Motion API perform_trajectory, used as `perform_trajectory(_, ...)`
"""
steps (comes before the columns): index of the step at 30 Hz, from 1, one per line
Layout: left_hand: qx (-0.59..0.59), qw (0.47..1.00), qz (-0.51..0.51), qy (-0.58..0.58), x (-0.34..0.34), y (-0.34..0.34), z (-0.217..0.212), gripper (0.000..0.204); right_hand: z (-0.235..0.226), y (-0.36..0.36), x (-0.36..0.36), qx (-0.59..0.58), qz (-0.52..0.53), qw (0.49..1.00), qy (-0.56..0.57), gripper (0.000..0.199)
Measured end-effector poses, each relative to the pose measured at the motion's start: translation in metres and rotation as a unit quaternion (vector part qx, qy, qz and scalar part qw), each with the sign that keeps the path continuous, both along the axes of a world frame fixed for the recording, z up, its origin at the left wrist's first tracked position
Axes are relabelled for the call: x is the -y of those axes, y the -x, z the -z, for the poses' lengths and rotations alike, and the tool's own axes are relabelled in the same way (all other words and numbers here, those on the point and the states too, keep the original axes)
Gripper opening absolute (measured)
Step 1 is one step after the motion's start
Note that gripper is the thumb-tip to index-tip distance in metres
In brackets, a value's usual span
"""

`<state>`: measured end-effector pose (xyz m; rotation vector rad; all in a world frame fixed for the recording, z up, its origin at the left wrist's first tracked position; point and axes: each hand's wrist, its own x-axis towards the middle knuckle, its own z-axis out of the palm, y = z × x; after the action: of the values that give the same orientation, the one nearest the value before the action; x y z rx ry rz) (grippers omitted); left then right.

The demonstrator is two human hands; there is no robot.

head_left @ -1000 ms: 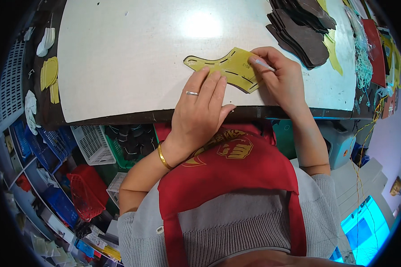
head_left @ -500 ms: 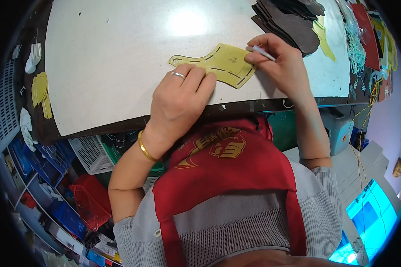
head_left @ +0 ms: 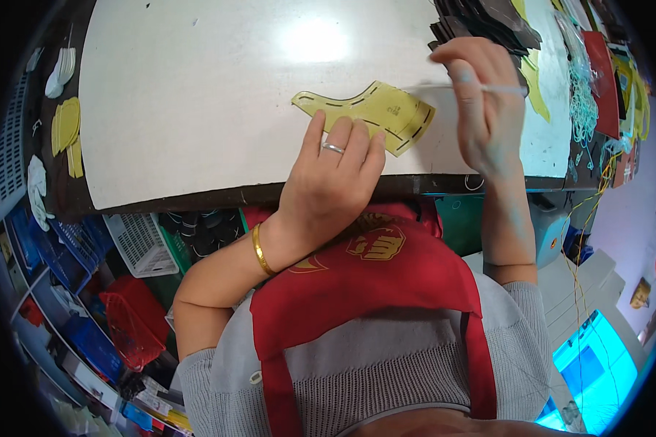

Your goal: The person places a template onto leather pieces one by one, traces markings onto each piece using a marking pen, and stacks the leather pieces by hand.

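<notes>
Two hands work at the white table (head_left: 197, 109). Left hand (head_left: 328, 182), fingers flat and together, presses the yellow pattern piece (head_left: 368, 113) (near the table's front edge). Right hand (head_left: 481, 109) hovers just right of the piece, pinching a thin white pen (head_left: 499, 89).

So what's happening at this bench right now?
A person in a red apron works at a white table. The left hand presses its fingers on a yellow slotted template lying flat near the table edge. The right hand is raised just above it, holding a thin white pen. Dark cut pieces are stacked beyond.
</notes>
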<state>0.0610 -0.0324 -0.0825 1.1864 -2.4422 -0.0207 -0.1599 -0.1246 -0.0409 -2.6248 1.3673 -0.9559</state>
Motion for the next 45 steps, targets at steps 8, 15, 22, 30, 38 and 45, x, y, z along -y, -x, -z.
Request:
perform_trajectory(8, -0.022, 0.999, -0.001, 0.034, 0.001, 0.004, 0.007, 0.026, 0.017, -0.081, 0.005, 0.055, -0.123, 0.948, -0.288, 0.022)
perform_trajectory(15, -0.001, 1.000, 0.000, -0.030, -0.001, 0.001, -0.004, 0.033, -0.011, -0.031, 0.017, -0.221, -0.094, 0.956, -0.167, 0.020)
perform_trajectory(22, -0.019, 1.000, 0.003, -0.005, 0.002, 0.005, 0.003, 0.030, 0.015, -0.058, 0.005, 0.095, -0.129, 0.968, -0.194, 0.034)
perform_trajectory(30, 0.009, 0.999, 0.007, -0.039, -0.002, 0.003, -0.004, 0.037, 0.005, -0.033, 0.001, -0.147, -0.064, 0.984, -0.081, 0.036)
perform_trajectory(38, 0.025, 0.999, 0.016, -0.033, 0.001, 0.001, -0.003, 0.037, 0.019, 0.016, -0.047, 0.083, 0.044, 0.981, -0.171, 0.023)
perform_trajectory(45, 0.035, 0.999, 0.009, -0.031, 0.000, 0.002, -0.003, 0.037, 0.011, -0.014, -0.082, -0.034, 0.003, 0.995, -0.093, 0.019)
